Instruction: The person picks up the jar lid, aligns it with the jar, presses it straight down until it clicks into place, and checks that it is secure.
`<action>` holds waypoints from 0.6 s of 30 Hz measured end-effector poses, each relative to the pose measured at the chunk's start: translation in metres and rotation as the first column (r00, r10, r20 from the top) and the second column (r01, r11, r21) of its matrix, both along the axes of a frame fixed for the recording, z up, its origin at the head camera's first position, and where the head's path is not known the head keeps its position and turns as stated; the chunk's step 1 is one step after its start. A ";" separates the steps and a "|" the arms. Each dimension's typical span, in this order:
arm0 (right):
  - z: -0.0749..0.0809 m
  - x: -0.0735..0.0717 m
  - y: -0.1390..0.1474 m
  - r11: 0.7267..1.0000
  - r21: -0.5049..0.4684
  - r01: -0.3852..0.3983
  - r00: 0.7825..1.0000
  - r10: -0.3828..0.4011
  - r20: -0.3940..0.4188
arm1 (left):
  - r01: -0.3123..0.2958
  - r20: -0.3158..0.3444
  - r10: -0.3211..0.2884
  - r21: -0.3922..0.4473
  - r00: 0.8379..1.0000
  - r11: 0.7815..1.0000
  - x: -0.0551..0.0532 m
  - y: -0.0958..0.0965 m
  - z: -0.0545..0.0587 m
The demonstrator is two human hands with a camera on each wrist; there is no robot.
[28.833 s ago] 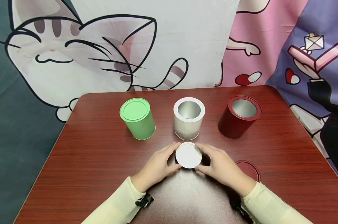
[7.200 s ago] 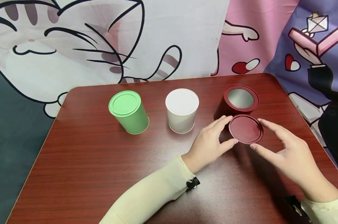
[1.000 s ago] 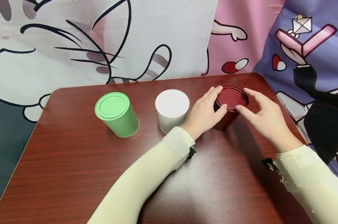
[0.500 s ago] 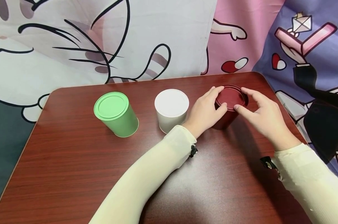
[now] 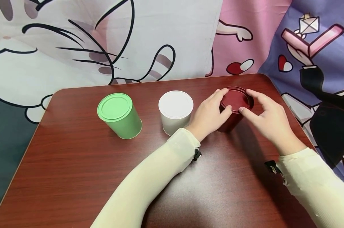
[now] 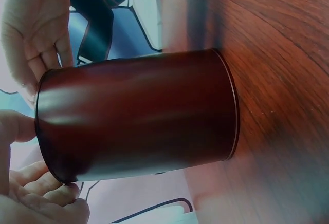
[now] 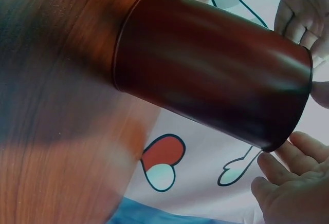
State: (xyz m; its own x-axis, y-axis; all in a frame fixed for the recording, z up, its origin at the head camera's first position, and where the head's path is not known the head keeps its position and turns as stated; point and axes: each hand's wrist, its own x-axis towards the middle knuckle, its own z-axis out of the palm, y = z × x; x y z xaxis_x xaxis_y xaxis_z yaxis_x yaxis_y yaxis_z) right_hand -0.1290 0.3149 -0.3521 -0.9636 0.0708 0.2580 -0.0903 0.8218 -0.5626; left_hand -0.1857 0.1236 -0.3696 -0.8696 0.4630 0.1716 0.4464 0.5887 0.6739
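A dark red can (image 5: 230, 124) stands upright at the back right of the table, its dark red lid (image 5: 235, 100) lying on top. My left hand (image 5: 208, 116) holds the lid's left edge between thumb and fingers. On the opposite edge, my right hand (image 5: 270, 122) does the same. Both wrist views show the can's smooth side, (image 6: 139, 116) with fingertips at its top rim; whether the lid is fully pressed in cannot be told. To the left stand a white can (image 5: 175, 122) with a white lid (image 5: 176, 105) and a green can (image 5: 124, 125) with a green lid (image 5: 115, 107).
The brown wood-grain table (image 5: 83, 177) reaches to a cloth backdrop (image 5: 172, 28) printed with cartoon figures. My left forearm (image 5: 143, 177) crosses the table in front of the white can and hides part of its lower side.
The white lid has gone onto the white can. The red lid, lying on the table at first, then held before the red can, is now on it. Over the last second the hands barely move.
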 end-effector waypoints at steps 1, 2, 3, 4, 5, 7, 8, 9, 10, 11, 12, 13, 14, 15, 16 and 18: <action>0.000 0.000 0.000 1.000 0.001 -0.001 1.000 0.001 -0.001 | 0.003 -0.005 -0.003 0.003 1.000 1.000 0.000 0.000 0.000; -0.001 0.000 0.000 1.000 0.002 -0.002 1.000 0.002 -0.001 | 0.006 -0.011 -0.006 0.008 1.000 1.000 0.001 -0.001 0.000; -0.001 0.000 0.000 1.000 0.003 -0.003 1.000 0.003 -0.001 | 0.008 -0.021 -0.008 0.012 1.000 1.000 0.001 -0.001 0.000; -0.001 0.000 0.000 1.000 0.002 -0.004 1.000 0.004 0.000 | 0.010 -0.030 -0.009 0.015 1.000 1.000 0.002 -0.003 0.000; -0.002 0.000 0.000 1.000 0.002 -0.006 1.000 0.006 -0.001 | 0.013 -0.038 -0.012 0.020 0.999 1.000 0.003 -0.004 -0.001; -0.002 -0.001 -0.001 1.000 0.002 -0.006 1.000 0.006 -0.006 | 0.022 -0.054 -0.021 0.023 0.998 0.999 0.004 -0.007 -0.001; -0.002 -0.001 -0.001 1.000 0.001 -0.007 1.000 0.007 -0.007 | 0.028 -0.058 -0.027 0.023 0.998 0.999 0.005 -0.008 -0.002; -0.002 -0.001 -0.001 1.000 0.000 -0.008 1.000 0.008 -0.007 | 0.036 -0.059 -0.035 0.020 0.998 0.999 0.006 -0.010 -0.002; -0.003 0.000 -0.001 1.000 -0.001 -0.009 1.000 0.009 -0.007 | 0.046 -0.060 -0.045 0.017 0.997 0.999 0.007 -0.011 -0.002; -0.003 0.000 -0.001 1.000 -0.002 -0.010 1.000 0.010 -0.007 | 0.058 -0.061 -0.057 0.010 0.997 0.998 0.009 -0.012 -0.002; -0.003 0.001 -0.002 1.000 -0.006 -0.011 1.000 0.011 -0.007 | 0.069 -0.063 -0.069 0.002 0.996 0.998 0.010 -0.014 -0.003; -0.003 0.001 -0.002 1.000 -0.008 -0.012 1.000 0.012 -0.010 | 0.081 -0.066 -0.081 -0.006 0.995 0.997 0.012 -0.015 -0.003; -0.003 0.002 -0.002 1.000 -0.009 -0.014 1.000 0.014 -0.015 | 0.090 -0.072 -0.091 -0.014 0.993 0.996 0.013 -0.016 -0.003; -0.004 0.002 -0.002 1.000 -0.010 -0.016 1.000 0.016 -0.021 | 0.098 -0.078 -0.100 -0.022 0.992 0.995 0.014 -0.017 -0.003; -0.004 0.003 -0.003 1.000 -0.009 -0.018 0.999 0.018 -0.029 | 0.105 -0.086 -0.107 -0.028 0.990 0.994 0.015 -0.018 -0.002; -0.006 0.005 -0.003 1.000 -0.005 -0.025 0.998 0.024 -0.052 | 0.117 -0.097 -0.120 -0.036 0.988 0.993 0.016 -0.020 -0.002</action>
